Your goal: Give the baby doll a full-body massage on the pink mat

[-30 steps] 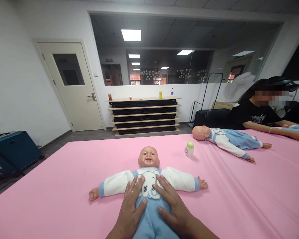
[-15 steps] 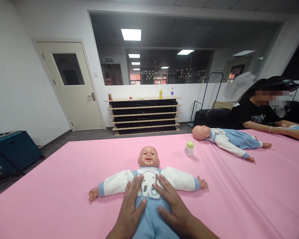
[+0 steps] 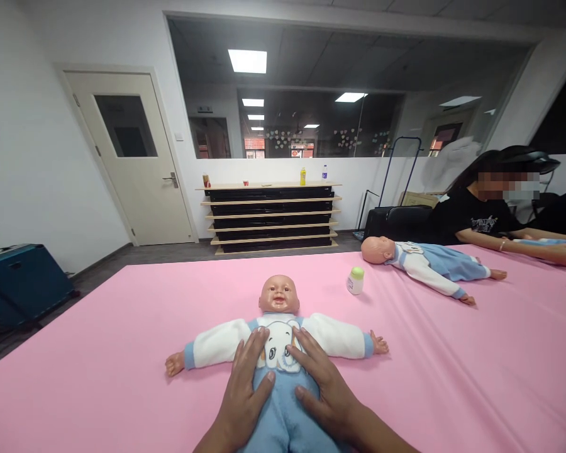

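On the pink cloth (image 3: 99, 377), the doll (image 3: 285, 379) lies face up, arms out — its torso between and partly under the left hand (image 3: 244, 385) and right hand (image 3: 329, 385), both resting open, fingers loosely spread, gripping nothing — with the jar (image 3: 355, 282) near its head.

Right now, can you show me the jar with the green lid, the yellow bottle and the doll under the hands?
Jar (image 3: 355, 285): head view, on its white body.
Yellow bottle (image 3: 302, 177): head view, on its middle.
Doll (image 3: 275, 361): head view, on its shirt front.
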Tool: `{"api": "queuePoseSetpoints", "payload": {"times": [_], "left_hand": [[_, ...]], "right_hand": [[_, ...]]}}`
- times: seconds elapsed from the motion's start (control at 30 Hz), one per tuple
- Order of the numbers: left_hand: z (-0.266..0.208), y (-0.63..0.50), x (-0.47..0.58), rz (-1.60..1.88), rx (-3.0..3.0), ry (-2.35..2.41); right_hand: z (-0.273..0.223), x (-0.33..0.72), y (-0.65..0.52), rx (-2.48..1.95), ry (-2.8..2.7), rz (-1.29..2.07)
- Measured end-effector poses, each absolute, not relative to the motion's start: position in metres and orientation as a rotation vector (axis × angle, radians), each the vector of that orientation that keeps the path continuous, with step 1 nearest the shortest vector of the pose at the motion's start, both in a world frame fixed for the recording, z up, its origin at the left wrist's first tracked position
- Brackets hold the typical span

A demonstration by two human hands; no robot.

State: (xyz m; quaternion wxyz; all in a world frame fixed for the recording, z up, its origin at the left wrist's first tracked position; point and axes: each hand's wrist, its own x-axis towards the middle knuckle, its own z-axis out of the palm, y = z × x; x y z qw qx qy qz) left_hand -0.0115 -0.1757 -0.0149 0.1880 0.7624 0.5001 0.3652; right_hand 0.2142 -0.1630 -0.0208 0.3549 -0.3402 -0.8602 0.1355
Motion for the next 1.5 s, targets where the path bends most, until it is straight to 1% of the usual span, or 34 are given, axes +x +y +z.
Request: {"api": "queuePoseSetpoints", "payload": {"times": [0.67,1.0,1.5], "left_hand": [[-0.0161,-0.1753,-0.0124,1.063,2.131,1.409],[-0.0148,-0.1753,-0.0123,1.026,2.132,1.432],[-0.0098,-0.1732,-0.0139,0.93,2.283,1.439]], "right_hand": [[-0.0223,0.2133,-0.1622,-0.874,-2.217,0.335],[-0.0211,0.214,-0.1626,-0.891,-2.226,0.353],[-0.0222,0.214,-0.1623,-0.871,-2.215,0.385]]}}
